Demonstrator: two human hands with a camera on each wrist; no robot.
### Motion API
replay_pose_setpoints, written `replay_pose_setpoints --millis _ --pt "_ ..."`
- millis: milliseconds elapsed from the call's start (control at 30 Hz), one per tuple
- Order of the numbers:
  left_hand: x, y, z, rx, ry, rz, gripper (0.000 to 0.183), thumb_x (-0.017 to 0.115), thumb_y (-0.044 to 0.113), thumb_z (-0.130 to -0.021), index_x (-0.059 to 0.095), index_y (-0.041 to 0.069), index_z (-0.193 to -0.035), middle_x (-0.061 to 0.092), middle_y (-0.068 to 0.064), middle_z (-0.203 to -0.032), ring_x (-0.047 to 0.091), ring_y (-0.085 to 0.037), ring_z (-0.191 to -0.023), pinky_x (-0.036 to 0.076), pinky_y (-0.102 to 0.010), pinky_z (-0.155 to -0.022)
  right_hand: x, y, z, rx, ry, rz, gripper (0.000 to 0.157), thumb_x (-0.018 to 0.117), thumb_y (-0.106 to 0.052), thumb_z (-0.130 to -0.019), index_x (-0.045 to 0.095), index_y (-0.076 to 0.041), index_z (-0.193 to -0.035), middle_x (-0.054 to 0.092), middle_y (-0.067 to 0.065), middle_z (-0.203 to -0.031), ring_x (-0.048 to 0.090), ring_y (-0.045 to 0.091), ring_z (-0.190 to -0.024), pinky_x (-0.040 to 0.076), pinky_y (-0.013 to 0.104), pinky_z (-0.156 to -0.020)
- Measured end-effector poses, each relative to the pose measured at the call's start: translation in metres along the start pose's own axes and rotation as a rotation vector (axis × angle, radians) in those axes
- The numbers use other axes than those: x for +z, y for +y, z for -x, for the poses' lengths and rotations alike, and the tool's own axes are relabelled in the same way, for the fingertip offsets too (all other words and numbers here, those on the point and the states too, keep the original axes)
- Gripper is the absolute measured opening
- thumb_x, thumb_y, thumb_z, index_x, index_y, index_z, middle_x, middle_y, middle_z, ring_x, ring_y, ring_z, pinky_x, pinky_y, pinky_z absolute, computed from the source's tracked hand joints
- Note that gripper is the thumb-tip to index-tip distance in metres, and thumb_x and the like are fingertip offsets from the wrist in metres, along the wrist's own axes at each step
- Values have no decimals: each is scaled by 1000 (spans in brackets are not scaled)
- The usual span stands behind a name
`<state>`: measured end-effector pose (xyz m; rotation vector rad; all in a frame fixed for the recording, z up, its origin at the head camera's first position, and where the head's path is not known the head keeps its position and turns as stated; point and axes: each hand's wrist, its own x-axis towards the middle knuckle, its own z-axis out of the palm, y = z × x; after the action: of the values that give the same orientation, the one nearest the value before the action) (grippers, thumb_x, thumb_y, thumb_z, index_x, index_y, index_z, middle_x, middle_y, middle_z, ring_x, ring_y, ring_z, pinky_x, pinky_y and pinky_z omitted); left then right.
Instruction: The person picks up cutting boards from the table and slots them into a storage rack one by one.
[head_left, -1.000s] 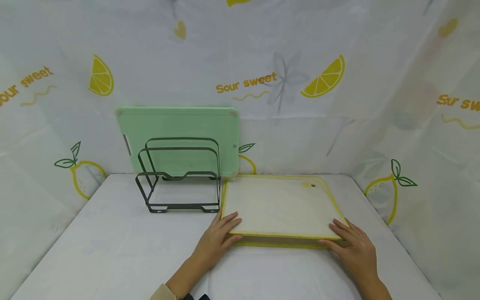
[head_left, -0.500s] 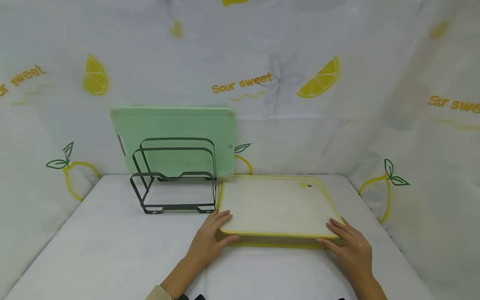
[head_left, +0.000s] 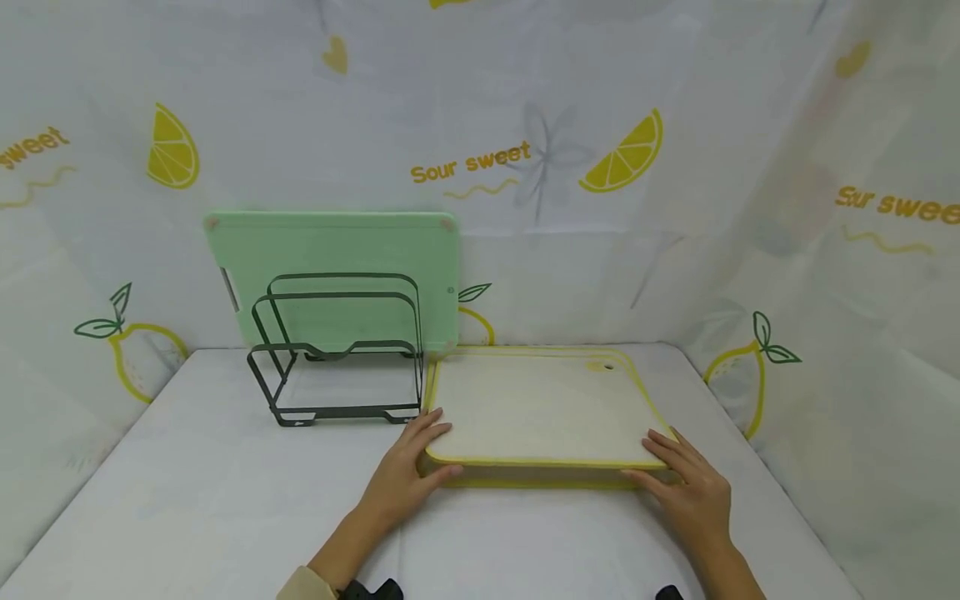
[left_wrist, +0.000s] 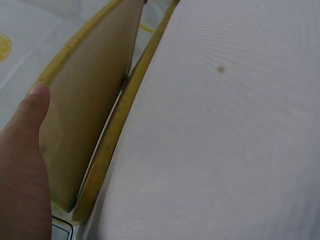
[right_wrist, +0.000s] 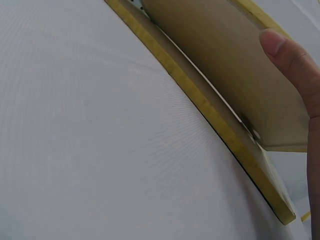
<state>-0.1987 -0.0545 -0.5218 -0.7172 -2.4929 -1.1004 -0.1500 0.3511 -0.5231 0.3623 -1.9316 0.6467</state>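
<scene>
White bench (head_left: 187, 500), left hand (head_left: 399, 481) and right hand (head_left: 693, 489) pinching the top board (head_left: 547, 408), grip only edge-wide, front tipped off the lower board (right_wrist: 210, 111); lifting step, I reckon, next needs an even pull

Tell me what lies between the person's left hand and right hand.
In the head view, the upper white board lies between the left hand and right hand, its near edge raised above a second, yellow-edged board.

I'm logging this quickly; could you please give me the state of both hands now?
Left hand: holding the upper white board, near left corner.
Right hand: holding that board, near right corner.
</scene>
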Motion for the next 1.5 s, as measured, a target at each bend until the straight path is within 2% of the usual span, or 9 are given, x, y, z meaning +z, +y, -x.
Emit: replay_pose_setpoints --millis 100,233,333,467,500,667,867,1267,1500 --pt "0 0 -1 18 22 -11 61 82 40 -81 63 18 -135 55 0 -150 43 -32 -147 35 -49 -120 0 0 -1 -10 2 40 68 68 -68 -77 80 -3 -95 77 20 -98 54 0 -131 36 2 -105" --pt "0 1 0 70 48 -69 60 81 36 -80 64 15 -134 59 -2 -146 46 -31 -145 37 -48 -118 0 0 -2 -33 -1 106 70 64 -71 -79 80 -5 -95 78 16 -98 70 35 -112 33 0 -104" --pt "-1 1 0 132 61 -137 59 77 38 -83 63 12 -135 60 -3 -145 47 -32 -143 39 -48 -117 1 1 -2 -51 5 129 71 63 -72 -79 80 -5 -95 78 15 -97 71 44 -102 32 0 -105" --pt "-1 0 0 195 77 -205 58 69 45 -89 62 10 -135 61 -5 -143 50 -33 -141 41 -48 -115 1 2 -2 -64 14 142 71 63 -72 -79 80 -5 -96 79 15 -97 72 40 -105 32 -1 -105" --pt "-1 0 0 201 79 -215 58 68 46 -90 62 10 -135 61 -5 -142 50 -33 -141 42 -48 -114 1 2 -2 -62 13 148 71 63 -72 -80 80 -5 -96 79 14 -97 72 44 -99 32 -1 -105" --pt "1 -2 0 236 98 -244 57 59 50 -94 61 10 -134 62 -6 -141 52 -34 -139 44 -48 -113 1 3 -1 -54 24 145 69 64 -72 -80 80 -6 -97 79 14 -98 67 19 -120 33 -1 -105" --pt "0 0 -1 281 119 -259 62 44 56 -99 62 6 -133 62 -10 -138 53 -35 -138 43 -49 -113 2 4 -2 -62 41 113 70 66 -70 -80 79 -4 -96 78 18 -96 47 -10 -132 33 0 -106" --pt "-2 3 -4 340 191 -273 60 43 55 -99 65 6 -126 66 -10 -133 58 -36 -132 48 -55 -105 0 1 -5 -56 69 82 76 67 -68 -81 76 4 -101 75 25 -97 47 -13 -132 35 3 -108" --pt "1 3 -5 368 256 -270 62 39 55 -100 66 4 -122 68 -12 -128 61 -37 -127 50 -55 -102 -2 2 -3 -2 91 27 81 70 -66 -79 72 9 -110 72 30 -102 51 -15 -128 38 2 -105"
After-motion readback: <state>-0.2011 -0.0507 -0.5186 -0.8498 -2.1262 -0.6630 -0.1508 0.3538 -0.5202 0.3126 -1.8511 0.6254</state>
